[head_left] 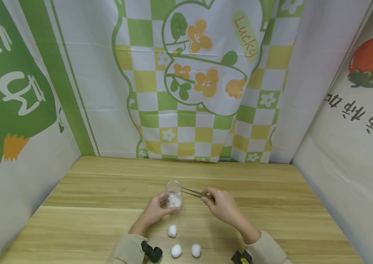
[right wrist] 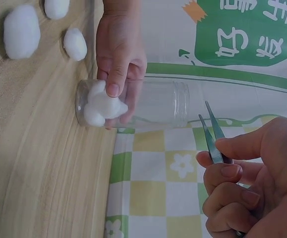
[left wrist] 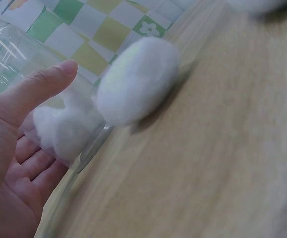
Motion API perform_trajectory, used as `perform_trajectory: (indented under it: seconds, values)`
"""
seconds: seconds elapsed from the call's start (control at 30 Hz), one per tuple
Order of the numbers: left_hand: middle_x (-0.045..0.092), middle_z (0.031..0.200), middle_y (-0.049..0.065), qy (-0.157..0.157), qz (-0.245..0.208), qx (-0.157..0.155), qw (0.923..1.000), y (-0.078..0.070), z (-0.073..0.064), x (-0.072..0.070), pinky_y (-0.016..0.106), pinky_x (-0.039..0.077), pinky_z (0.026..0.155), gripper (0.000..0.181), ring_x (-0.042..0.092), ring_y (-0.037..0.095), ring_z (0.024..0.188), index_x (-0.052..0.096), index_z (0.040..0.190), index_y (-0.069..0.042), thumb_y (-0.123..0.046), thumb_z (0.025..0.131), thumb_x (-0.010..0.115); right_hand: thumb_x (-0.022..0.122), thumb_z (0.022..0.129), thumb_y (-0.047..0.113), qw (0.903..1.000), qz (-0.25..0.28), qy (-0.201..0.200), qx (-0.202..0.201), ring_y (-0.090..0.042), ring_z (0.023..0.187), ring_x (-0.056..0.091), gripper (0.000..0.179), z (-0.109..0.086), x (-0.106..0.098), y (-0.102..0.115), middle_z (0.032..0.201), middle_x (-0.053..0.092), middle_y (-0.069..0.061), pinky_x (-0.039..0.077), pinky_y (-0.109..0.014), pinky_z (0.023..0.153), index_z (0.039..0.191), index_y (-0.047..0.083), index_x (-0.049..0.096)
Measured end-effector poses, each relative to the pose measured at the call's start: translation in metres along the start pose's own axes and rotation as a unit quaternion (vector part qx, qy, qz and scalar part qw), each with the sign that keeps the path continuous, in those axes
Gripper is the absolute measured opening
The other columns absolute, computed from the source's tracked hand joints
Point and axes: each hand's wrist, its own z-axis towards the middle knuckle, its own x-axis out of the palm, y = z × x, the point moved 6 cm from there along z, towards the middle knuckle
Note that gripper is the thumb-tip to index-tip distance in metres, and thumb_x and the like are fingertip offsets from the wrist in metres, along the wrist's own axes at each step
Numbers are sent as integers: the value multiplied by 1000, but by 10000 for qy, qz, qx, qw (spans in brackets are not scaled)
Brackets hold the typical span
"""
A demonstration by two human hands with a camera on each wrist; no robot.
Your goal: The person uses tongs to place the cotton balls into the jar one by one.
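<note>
My left hand (head_left: 156, 211) grips a clear, lidless jar (right wrist: 155, 101) low down, thumb on the near side and fingers behind. The jar stands upright on the table with several white cotton balls (right wrist: 103, 106) in its bottom. Between thumb and fingers, my right hand (head_left: 222, 207) pinches a pair of metal tweezers (right wrist: 210, 141). The tweezers' tips are parted with nothing between them, close to the right of the jar's mouth (head_left: 174, 187). In the left wrist view, a loose cotton ball (left wrist: 138, 82) shows large beside the jar.
Three loose cotton balls lie on the wooden table (head_left: 91, 227) nearer the body: one cotton ball (head_left: 172, 231) just in front of the jar, another (head_left: 176, 250) behind it toward me, a third (head_left: 196, 250) to the right. A printed curtain (head_left: 203, 139) hangs along the table's far edge.
</note>
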Motion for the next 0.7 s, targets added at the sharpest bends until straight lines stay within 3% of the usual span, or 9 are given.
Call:
perform_trajectory:
  seconds: [0.7]
  values:
    - [60, 131, 24, -40, -56, -71, 10000, -1, -1, 0, 49, 46, 109, 63, 57, 41, 124, 53, 132, -1, -17, 78, 80, 65, 90, 13, 9999, 52, 90, 68, 1, 48, 31, 5, -7, 2, -5, 57, 48, 6, 21, -13, 43, 92, 8, 66]
